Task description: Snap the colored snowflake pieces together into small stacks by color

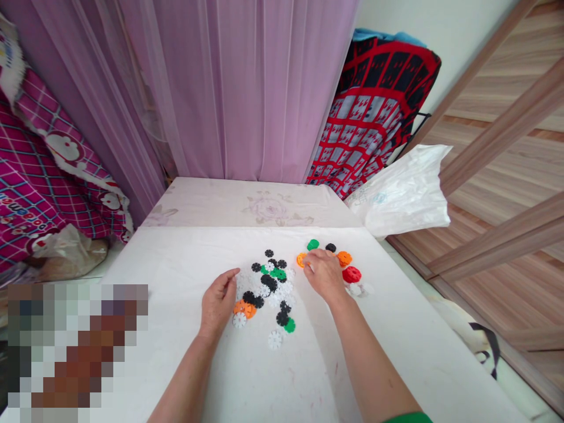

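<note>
My left hand (pixel 217 304) is at the left edge of a loose pile of notched plastic discs, thumb and index finger close together; whatever is between them is too small to tell. The pile has white (pixel 275 339), black (pixel 268 282), green (pixel 289 325) and orange (pixel 244 308) discs. To its right, my right hand (pixel 325 275) pinches a yellow-orange disc (pixel 301 259). Around that hand lie small same-colour groups: green (pixel 313 244), black (pixel 330 248), orange (pixel 345 258), red (pixel 352 274) and white (pixel 355 289).
The discs lie on a white-covered table (pixel 167 276) with a flowered cloth strip (pixel 211 202) at its far end. A white plastic bag (pixel 405 191) hangs by the far right corner. Purple curtains (pixel 247 88) hang behind; wooden doors (pixel 506 158) stand right.
</note>
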`<state>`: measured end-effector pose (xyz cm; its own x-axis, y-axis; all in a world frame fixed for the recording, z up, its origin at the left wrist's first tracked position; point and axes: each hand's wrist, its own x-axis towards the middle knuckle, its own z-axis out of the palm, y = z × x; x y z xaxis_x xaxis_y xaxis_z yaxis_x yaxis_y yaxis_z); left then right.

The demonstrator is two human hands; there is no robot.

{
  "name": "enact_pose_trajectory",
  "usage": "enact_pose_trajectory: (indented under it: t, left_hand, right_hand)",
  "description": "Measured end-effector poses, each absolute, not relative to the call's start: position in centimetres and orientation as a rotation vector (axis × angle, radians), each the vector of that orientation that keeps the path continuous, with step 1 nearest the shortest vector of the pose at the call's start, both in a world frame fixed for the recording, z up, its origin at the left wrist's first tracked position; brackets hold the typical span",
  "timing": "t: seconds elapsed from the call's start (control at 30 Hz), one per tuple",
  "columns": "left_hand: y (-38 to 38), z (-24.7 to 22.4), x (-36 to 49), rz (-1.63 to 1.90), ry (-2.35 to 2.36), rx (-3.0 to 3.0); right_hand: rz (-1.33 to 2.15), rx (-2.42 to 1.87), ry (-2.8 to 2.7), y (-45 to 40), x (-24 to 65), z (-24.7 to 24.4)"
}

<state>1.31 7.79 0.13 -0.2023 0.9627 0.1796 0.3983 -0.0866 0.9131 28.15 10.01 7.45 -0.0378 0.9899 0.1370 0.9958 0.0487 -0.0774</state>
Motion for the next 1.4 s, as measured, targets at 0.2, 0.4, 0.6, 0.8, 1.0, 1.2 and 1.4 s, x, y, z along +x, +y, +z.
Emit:
enact_pose_trajectory:
  t: [0.2, 0.4, 0.6, 0.8, 1.0, 1.2, 1.4]
  left_hand:
    - [7.9, -0.1, 1.2, 1.256, 1.633, 1.493]
    - [8.0, -0.3, 1.2, 1.275, 1.609, 1.486]
    - [8.1, -0.4, 1.2, 1.287, 1.585, 1.475]
    - [8.1, -0.4, 1.3, 1.294, 1.58, 1.467]
    - [8.1, -0.4, 1.3, 1.313, 1.578, 1.469]
    - [8.2, -0.5, 1.2, 1.3, 1.589, 1.476]
    - [8.2, -0.5, 1.2, 1.298, 1.575, 1.473]
  right_hand:
    - [0.168, -1.945, -2.221, 7.7, 24.6, 7.8]
    - [0.354, -1.582, -2.37, 5.1, 20.2, 6.8]
    - [0.326, -1.429, -2.538, 4.3, 17.5, 5.8]
    - [0.214, -1.74, -2.414, 5.6, 18.2, 5.6]
    - [0.249, -1.709, -2.357, 5.6, 18.8, 5.7]
    - [0.272, -1.599, -2.44, 6.0, 17.1, 5.6]
    - [0.277, -1.716, -2.459, 7.0, 16.3, 5.9]
